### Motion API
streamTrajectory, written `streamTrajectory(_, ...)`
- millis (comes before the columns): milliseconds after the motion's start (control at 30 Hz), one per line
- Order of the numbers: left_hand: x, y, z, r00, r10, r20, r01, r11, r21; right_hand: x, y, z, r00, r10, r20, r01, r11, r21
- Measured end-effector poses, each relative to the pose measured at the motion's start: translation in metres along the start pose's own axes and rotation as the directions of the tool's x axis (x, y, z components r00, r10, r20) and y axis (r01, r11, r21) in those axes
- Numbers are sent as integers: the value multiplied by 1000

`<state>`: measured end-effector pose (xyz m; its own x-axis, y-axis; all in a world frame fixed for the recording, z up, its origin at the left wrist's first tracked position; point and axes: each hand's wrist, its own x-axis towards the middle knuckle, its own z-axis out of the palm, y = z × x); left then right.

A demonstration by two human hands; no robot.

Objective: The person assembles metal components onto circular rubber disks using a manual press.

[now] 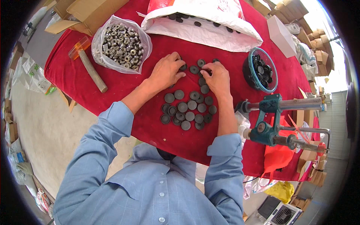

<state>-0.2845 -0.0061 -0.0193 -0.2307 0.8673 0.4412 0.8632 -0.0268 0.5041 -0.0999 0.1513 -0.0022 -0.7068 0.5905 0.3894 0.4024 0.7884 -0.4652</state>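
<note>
— Now, your right hand (219,78) had its fingers pinched nearly together, apparently on a dark disc (201,74)! And your left hand (165,71)?
— Curved, thumb apart from the fingers, at a second disc (183,67); whether you gripped it, I couldn't tell.
— And the loose discs (182,107)?
— They lay grouped on the desk (144,129) close before you, probably for easy reach, while the bowl (276,75) rightward likely kept its black pieces (261,70) from scattering.

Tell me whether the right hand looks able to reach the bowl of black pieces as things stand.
Probably yes: the bowl stands to the right of the right hand, with red cloth between and nothing visibly blocking; the green press sits nearer the body.
</note>
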Motion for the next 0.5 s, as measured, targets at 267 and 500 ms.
streamTrajectory(267,-8,19,2,994,81,78,-67,983,-172,-14,-6,-29,983,161,89,-166,984,58)
streamTrajectory(500,4,38,36,948,280,150,-264,957,-119,-55,-19,-37,969,187,160,-182,982,-48)
